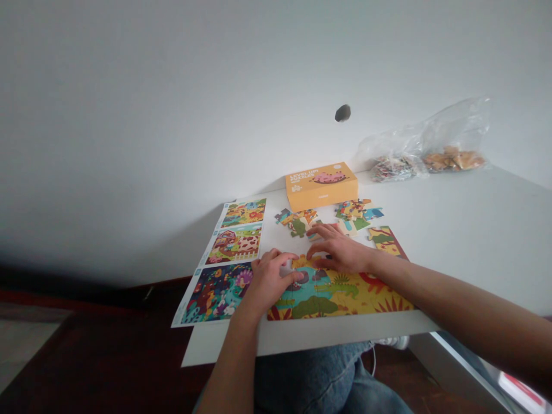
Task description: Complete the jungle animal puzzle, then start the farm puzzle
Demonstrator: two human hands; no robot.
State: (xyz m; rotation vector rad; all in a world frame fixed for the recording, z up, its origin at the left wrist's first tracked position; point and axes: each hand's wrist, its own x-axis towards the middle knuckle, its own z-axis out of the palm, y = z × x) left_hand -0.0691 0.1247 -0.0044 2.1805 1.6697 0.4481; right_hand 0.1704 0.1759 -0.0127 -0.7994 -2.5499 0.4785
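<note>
Two bare hands rest apart, left hand (269,282) parted at thumb and fingers, right hand (340,251) unclear to us, at the flat multicoloured cardboard jigsaw (338,291) on the white table (457,230), its pieces likely light, stiff, best pinched by the edges.

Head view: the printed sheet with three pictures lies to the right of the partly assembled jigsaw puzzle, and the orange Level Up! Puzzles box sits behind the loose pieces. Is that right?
Not quite: the head view shows the printed sheet to the left of the partly assembled jigsaw puzzle. The orange box does sit behind the loose pieces.
</note>
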